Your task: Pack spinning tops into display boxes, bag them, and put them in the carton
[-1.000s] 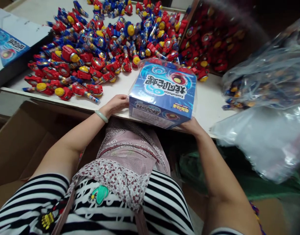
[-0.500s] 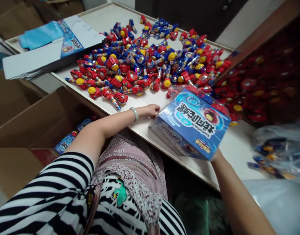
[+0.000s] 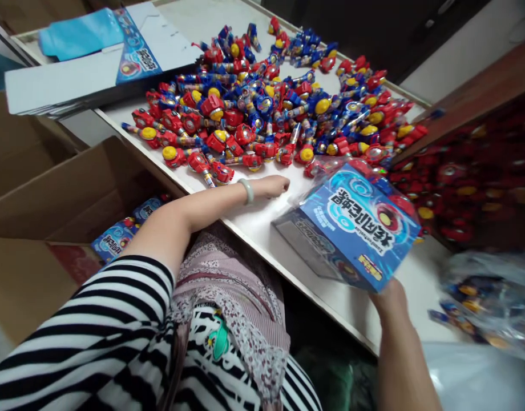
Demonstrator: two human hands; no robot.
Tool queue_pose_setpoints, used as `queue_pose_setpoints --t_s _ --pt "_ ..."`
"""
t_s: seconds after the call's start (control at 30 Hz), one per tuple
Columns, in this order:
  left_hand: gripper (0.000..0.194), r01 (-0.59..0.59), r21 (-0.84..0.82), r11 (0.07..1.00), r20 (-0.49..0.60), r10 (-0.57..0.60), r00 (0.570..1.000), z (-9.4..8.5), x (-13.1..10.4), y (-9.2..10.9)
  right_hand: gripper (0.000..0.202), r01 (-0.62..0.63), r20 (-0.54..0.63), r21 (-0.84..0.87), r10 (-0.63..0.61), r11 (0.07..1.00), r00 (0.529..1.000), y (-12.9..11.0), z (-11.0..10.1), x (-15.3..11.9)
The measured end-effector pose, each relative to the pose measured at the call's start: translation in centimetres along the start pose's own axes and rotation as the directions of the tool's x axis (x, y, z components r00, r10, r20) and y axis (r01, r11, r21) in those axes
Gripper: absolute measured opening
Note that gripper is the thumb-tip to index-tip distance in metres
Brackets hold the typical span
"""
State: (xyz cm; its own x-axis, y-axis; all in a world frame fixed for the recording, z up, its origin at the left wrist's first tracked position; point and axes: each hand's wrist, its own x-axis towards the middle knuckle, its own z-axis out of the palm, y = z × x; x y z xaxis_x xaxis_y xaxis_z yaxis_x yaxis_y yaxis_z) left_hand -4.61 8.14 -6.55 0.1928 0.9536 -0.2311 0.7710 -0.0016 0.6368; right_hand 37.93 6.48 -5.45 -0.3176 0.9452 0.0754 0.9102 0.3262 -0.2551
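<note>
Support the blue box (image 3: 352, 228), tilted over the worktop (image 3: 262, 228), by gripping its near corner with the right hand (image 3: 388, 297), fingers mostly hidden; with the left hand (image 3: 274, 186) curled closed, hold on wrapper (image 3: 324, 165) unclear, avoid tugging

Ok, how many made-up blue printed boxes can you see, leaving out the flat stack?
3 visible: one blue box at the right hand, the nearer box and farther box inside the open carton at left. More may be hidden in there.
</note>
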Motion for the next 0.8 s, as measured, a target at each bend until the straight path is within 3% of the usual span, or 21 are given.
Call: queue_pose_setpoints --t_s 0.07,0.13,0.17,0.23,0.27,0.3,0.37,0.43,0.53,0.6,0.7,0.8 --pt "0.035 0.014 -0.075 0.997 -0.039 -0.017 0.999 -0.6 -2.8 -1.2 0.033 -0.127 0.067 0.004 0.127 0.992 0.990 0.0 -1.2 -3.6" --pt "0.028 -0.076 -0.201 0.977 0.080 0.094 0.992 -0.1 -5.2 -1.3 0.036 -0.144 0.213 0.183 0.104 0.973 0.972 -2.0 -1.2 -6.7" --pt "0.025 -0.143 -0.280 0.949 0.180 0.198 0.964 0.6 -6.0 -0.8 0.037 -0.104 0.295 0.303 0.010 0.947 0.955 -3.6 -0.6 -7.6" --pt "0.024 -0.267 -0.421 0.867 0.320 0.417 0.851 2.8 -6.5 0.8 0.038 -0.014 0.371 0.466 -0.181 0.885 0.911 -7.4 1.4 -8.0" --pt "0.024 -0.309 -0.456 0.835 0.339 0.484 0.807 3.9 -6.4 1.6 0.045 0.009 0.384 0.504 -0.233 0.864 0.894 -9.0 2.5 -7.6" --pt "0.024 -0.339 -0.458 0.822 0.335 0.513 0.790 4.9 -6.0 2.4 0.051 0.011 0.390 0.520 -0.249 0.854 0.886 -10.2 3.5 -7.0" --pt "0.025 -0.356 -0.428 0.831 0.317 0.507 0.801 6.2 -5.1 2.9 0.059 -0.024 0.428 0.518 -0.234 0.855 0.873 -10.9 4.7 -5.6" --pt "0.027 -0.318 -0.401 0.859 0.318 0.457 0.831 6.0 -4.6 2.2 0.061 -0.085 0.490 0.499 -0.200 0.863 0.849 -9.4 4.5 -5.2" --pt "0.027 -0.247 -0.362 0.899 0.299 0.363 0.883 4.0 -5.2 -0.6 0.063 -0.174 0.558 0.460 -0.131 0.871 0.819 -5.0 2.8 -6.2" --pt "0.027 -0.187 -0.326 0.927 0.234 0.271 0.934 2.0 -5.8 -2.6 0.062 -0.263 0.551 0.404 -0.004 0.876 0.835 -2.0 1.7 -7.0" --pt "0.032 -0.107 -0.290 0.951 0.072 0.133 0.988 -0.9 -5.5 -3.8 0.061 -0.464 0.357 0.347 0.343 0.815 0.869 0.9 0.9 -6.8" --pt "0.047 -0.092 -0.427 0.899 0.058 0.129 0.990 -3.0 -3.5 -1.2 0.079 -0.514 0.155 0.602 0.542 0.611 0.826 0.7 0.2 -4.1"
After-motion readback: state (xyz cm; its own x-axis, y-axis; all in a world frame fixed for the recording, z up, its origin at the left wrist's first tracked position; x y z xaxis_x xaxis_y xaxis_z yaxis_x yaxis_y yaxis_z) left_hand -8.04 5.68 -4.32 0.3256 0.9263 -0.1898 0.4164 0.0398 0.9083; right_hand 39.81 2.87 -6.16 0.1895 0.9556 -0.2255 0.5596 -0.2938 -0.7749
